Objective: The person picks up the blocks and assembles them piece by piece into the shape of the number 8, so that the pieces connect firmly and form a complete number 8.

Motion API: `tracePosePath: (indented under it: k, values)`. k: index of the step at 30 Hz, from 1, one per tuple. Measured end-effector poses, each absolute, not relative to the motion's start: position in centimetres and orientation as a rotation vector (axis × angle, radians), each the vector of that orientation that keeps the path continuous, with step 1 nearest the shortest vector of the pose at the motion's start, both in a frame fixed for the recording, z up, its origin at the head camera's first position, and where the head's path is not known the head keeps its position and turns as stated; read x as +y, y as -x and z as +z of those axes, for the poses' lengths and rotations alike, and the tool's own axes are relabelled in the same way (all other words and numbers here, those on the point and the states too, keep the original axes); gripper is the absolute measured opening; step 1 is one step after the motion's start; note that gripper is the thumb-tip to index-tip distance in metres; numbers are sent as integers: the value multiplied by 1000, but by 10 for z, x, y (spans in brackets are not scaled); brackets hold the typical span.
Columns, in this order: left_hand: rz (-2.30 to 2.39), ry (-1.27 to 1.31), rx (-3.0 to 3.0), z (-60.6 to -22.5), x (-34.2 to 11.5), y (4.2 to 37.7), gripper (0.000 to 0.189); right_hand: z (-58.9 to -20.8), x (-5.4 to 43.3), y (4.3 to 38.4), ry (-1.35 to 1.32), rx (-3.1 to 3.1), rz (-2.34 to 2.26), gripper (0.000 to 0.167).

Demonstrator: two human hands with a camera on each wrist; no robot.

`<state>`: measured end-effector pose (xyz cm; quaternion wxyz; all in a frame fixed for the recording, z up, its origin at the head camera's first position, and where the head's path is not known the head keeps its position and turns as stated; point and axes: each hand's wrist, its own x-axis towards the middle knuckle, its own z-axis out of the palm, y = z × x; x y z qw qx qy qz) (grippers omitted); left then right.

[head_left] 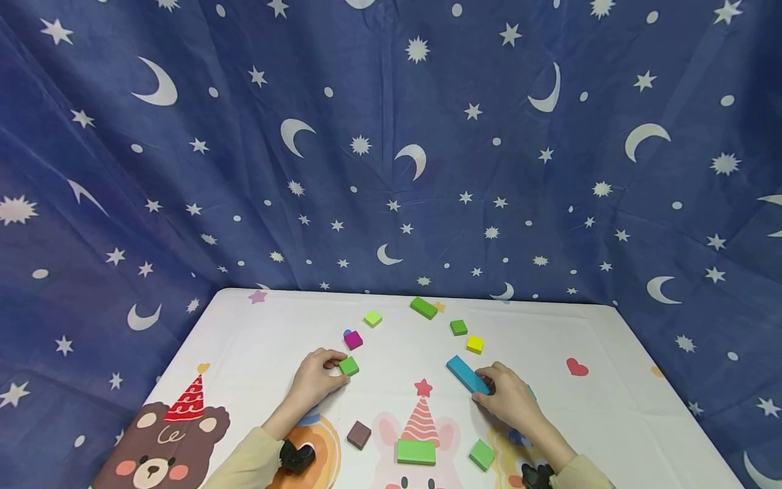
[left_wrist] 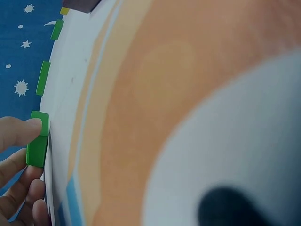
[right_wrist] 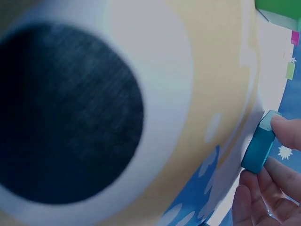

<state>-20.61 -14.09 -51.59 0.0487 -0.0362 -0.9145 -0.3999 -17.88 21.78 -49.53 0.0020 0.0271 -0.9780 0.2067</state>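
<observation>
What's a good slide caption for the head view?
Left grip on a small green block, right grip on a long blue block, among other colored blocks on a printed white tabletop.

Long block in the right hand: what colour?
Blue. The long block in the right hand shows best in the head view.

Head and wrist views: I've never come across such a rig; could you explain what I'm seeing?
No machine: a person works bare-handed. The head view looks forward and down from a camera on the head; each wrist view comes from one worn on that wrist. On the white cartoon-printed cloth lie, among others, a small yellow block, a square brown block and a rectangular green block. The left hand pinches a flat, square green block; the right hand holds a long, rectangular blue block.
</observation>
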Motion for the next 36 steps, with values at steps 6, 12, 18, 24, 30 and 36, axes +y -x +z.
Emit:
tracePosePath:
  k: [6, 12, 18, 24, 30, 36]
  values:
    - [-1219, 108, -2787, -518, -141, 208, 34, -495, 217, 179, -90, -3068, 629, 43]
    - [-1223, 108, -2786, -518, -142, 209, 33, -495, 217, 180, -86, -3069, 617, 43]
    - [-1231, 101, -2787, -518, -142, 209, 33, -495, 217, 181, -81, -3070, 618, 42]
    - [-1235, 100, -2782, -517, -141, 208, 32, -495, 217, 181, -82, -3059, 649, 41]
    - [-1242, 100, -2783, -516, -141, 208, 31, -497, 217, 182, -92, -3039, 673, 40]
    - [-1245, 95, -2784, -516, -141, 207, 30, -499, 216, 183, -109, -3033, 689, 40]
